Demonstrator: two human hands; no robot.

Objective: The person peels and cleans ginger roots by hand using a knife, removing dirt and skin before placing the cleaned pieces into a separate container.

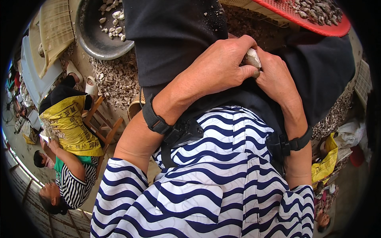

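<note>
In the head view my left hand (pixel 224 61) and my right hand (pixel 275 70) meet above my lap. Between them is a pale lump (pixel 252 58), with a white face and a brownish side, perhaps a piece of root or tuber. My left thumb, dark at its tip, presses its lower side. The curled fingers of my right hand close around its right side. Most of the lump is hidden by my fingers, and I cannot tell whether a small tool is in either hand. Black trousers (pixel 175 44) cover my legs beneath.
A dark basin (pixel 89 44) holds white chunks (pixel 117 29) at upper left. A red basket (pixel 342 29) carries dark lumps (pixel 320 12). Peelings (pixel 113 83) litter the floor. At left a person (pixel 74 166) sits on a wooden chair (pixel 104 125). At right lies a yellow bag (pixel 326 162).
</note>
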